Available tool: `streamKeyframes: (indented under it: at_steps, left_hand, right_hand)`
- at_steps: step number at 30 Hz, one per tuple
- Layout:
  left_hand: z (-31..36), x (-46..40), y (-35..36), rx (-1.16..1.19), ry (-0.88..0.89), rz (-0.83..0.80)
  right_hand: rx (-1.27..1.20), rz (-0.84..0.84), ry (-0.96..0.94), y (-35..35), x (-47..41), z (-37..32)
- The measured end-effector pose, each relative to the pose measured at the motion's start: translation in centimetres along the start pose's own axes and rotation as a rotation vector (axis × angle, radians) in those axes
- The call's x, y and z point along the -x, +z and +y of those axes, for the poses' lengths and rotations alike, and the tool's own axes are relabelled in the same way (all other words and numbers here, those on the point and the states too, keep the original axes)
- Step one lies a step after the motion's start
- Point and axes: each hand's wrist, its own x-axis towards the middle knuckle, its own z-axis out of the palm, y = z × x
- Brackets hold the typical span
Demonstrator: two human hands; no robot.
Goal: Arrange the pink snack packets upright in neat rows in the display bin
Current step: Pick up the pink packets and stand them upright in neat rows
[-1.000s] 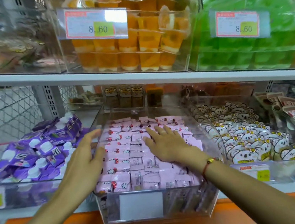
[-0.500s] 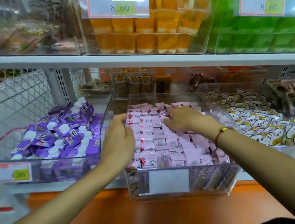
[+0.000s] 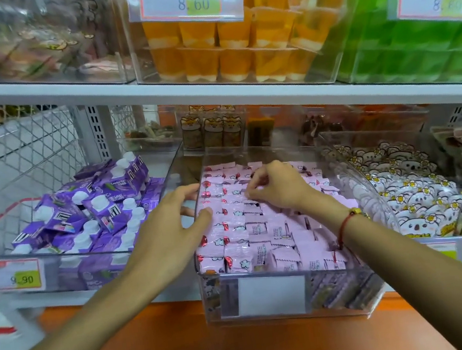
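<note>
Clear acrylic display bin, rectangular, open-topped, blank white label panel on its front wall; it stands on the lower shelf above an orange ledge, its front overhanging the shelf edge. Risk: pressure toward the front could slide the bin further off its support.

Clear neighbouring bin of purple spouted drink pouches, just beside on the left. Clear neighbouring bin of white koala-print packets, just beside on the right. Risk: a packet flicked sideways may land in either.

Pink snack packets, small crinkled foil pillows with red and white print, fill the display bin in rows. Front rows stand fairly even; rows near the middle and back look tilted and uneven. Risk: packed tightly and slippery, one disturbed packet may tip its neighbours in a chain.

Left hand, at the bin's left wall, fingers spread and fairly straight, thumb tip touching the left column of packets, gripping nothing. Risk: too much inward push would buckle that column.

Right hand, over the back-middle rows, its fingers curled down and pinching at a packet; which one exactly is hidden beneath them. Risk: lifting it could drag adjoining packets out of line.

Red cord bracelet on the right wrist, a loose end hanging among the front packets; it may snag.
</note>
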Motion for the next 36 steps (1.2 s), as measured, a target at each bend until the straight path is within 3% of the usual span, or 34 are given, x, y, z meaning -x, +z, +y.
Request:
streamKeyframes:
  at_steps: [3, 5, 7, 13, 16, 19, 23, 26, 28, 30, 32, 34, 36]
  left_hand:
    - [-0.1, 0.0, 0.2, -0.047, -0.013, 0.010]
    - [-0.2, 0.0, 0.3, -0.055, -0.004, 0.012]
    - [-0.2, -0.1, 0.4, -0.058, -0.004, 0.019]
    - [0.0, -0.1, 0.6, -0.155, 0.047, 0.073]
    - [0.3, -0.1, 0.1, -0.182, 0.125, 0.136]
    - [1.3, -0.1, 0.3, -0.160, 0.230, 0.146]
    - [3.0, -0.1, 0.9, -0.178, 0.387, 0.030]
    - [3.8, -0.1, 1.2, -0.263, 0.459, 0.000]
    - [4.2, -0.1, 1.0, -0.190, 0.403, 0.025]
    - [4.8, -0.3, 0.7, 0.066, 0.218, 0.000]
    - [5.4, -0.6, 0.5, 0.352, -0.027, -0.062]
    - [5.7, -0.9, 0.1, 0.407, -0.141, -0.095]
    - [5.5, -1.0, -0.1, 0.331, -0.131, -0.086]
  right_hand:
    - [-0.021, -0.054, 0.009, -0.5, -0.7, -0.5]
    - [0.155, 0.032, -0.096, 0.0, -0.9, -1.0]
    - [0.166, 0.168, -0.176, 0.6, -0.7, -1.3]
    - [-0.335, 0.586, -0.075, -1.7, 0.5, -2.5]
    - [-0.413, 0.714, -0.071, -2.8, 2.6, -2.6]
    - [-0.621, 0.648, 0.042, -3.2, 4.1, -2.3]
    - [-1.081, 0.376, 0.289, -3.1, 5.0, -2.8]
    - [-1.313, 0.168, 0.304, -3.0, 6.0, -3.5]
    - [-1.434, 0.095, 0.314, -3.2, 6.5, -3.8]
    - [-1.389, 0.109, 0.312, -3.5, 6.6, -3.9]
    - [-1.115, 0.181, 0.283, -3.5, 6.4, -3.5]
    - [-0.876, 0.270, 0.166, -3.6, 6.7, -3.3]
    - [-0.766, 0.292, -0.059, -3.8, 7.3, -3.5]
